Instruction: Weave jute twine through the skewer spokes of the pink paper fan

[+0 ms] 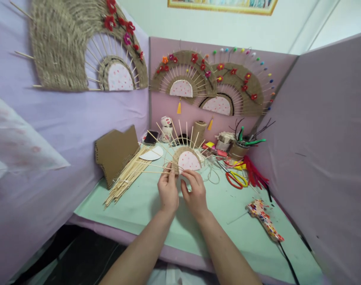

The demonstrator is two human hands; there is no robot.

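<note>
A small fan piece [189,160] is held up over the table's middle: a pink-spotted white half circle bordered with woven twine, with thin sticks spreading out from it. My left hand [168,190] grips its lower left corner, fingers closed round the woven edge near the lowest sticks. At the bottom edge of the half circle is my right hand [194,192], thumb bent and fingertips touching the spotted part. Loose twine [212,176] curls on the table just right of the fan piece.
Bundled sticks [125,180] and brown cardboard [116,152] lie left. Scissors [235,180], red stems [254,172] and a patterned glue gun [265,221] are right. Behind stand a twine spool [199,132] and a pot of tools [239,150]. Finished fans [180,63] hang on the back partition.
</note>
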